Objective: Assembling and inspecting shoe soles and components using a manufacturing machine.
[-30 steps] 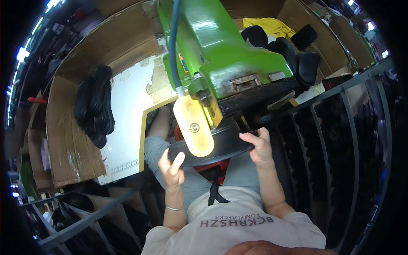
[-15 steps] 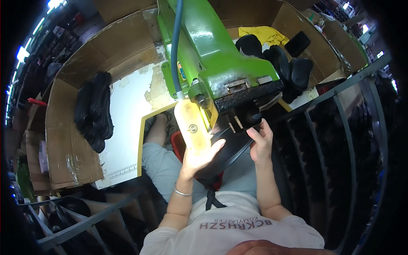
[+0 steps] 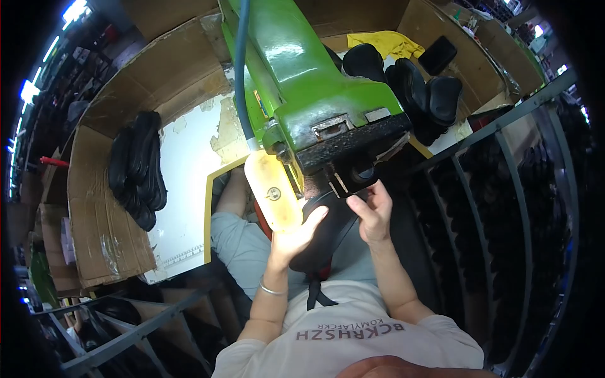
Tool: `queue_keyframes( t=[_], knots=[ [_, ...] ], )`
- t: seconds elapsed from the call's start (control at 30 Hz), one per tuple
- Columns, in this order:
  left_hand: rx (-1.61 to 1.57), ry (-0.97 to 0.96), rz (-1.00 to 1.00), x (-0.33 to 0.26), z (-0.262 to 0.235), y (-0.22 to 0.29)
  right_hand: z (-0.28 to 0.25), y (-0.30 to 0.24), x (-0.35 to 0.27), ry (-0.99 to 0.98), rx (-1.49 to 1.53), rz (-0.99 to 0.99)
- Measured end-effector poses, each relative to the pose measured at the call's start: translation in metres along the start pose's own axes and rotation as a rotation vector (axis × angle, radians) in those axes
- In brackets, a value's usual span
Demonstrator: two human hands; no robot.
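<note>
Under the head of a green machine (image 3: 334,101) a black shoe-like piece (image 3: 324,236) lies between my hands, its upper end hidden by the machine. My left hand (image 3: 293,240) is at the piece's left edge, thumb stretched up beside it. The lit yellowish lamp (image 3: 275,192) covers the fingers of that hand, so its grip does not show. On the other side my right hand (image 3: 375,214) pinches the piece's upper right edge, close below the machine's dark front block (image 3: 356,148). The tips of its fingers are partly hidden there.
Several black shoe parts (image 3: 135,167) lie stacked on the white tabletop (image 3: 183,189) at the left. More black shoe parts (image 3: 409,88) and a yellow cloth (image 3: 387,45) lie behind the machine. Cardboard walls (image 3: 104,208) border the table. A metal rack (image 3: 466,183) stands to the right.
The black piece has turned, and a broader dark face of it shows now. The view has shifted a little, with the machine and my right hand further left in it.
</note>
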State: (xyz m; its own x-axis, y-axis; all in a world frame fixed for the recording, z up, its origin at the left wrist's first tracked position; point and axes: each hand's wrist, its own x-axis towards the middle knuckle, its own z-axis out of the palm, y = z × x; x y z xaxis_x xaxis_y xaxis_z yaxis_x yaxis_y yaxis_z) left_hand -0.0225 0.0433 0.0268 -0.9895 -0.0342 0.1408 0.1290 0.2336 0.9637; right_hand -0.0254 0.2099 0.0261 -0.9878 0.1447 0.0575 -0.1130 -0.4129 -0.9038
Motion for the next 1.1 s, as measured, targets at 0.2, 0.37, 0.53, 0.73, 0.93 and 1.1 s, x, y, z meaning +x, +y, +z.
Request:
queue_keyframes(
  t=[0.2,0.37,0.53,0.73,0.93,1.1],
  knots=[
    [0.058,-0.132,-0.068,0.001,-0.01,-0.007,0.007,0.003,-0.005,0.062,-0.096,-0.025],
    [0.012,-0.019,-0.064,-0.03,-0.033,-0.019,0.022,0.025,-0.01,-0.181,-0.077,0.059],
    [0.184,-0.06,0.066,-0.024,-0.02,0.002,0.008,0.014,-0.016,-0.036,-0.132,-0.042],
    [0.455,-0.024,0.351,0.002,-0.005,-0.001,-0.003,0.007,-0.001,0.124,-0.034,-0.074],
    [0.039,0.146,0.027,-0.023,-0.019,-0.005,0.023,0.011,-0.002,-0.055,0.013,0.053],
    [-0.143,0.067,-0.073,-0.026,-0.014,0.0,0.024,0.022,-0.007,-0.106,-0.04,0.034]
  ],
)
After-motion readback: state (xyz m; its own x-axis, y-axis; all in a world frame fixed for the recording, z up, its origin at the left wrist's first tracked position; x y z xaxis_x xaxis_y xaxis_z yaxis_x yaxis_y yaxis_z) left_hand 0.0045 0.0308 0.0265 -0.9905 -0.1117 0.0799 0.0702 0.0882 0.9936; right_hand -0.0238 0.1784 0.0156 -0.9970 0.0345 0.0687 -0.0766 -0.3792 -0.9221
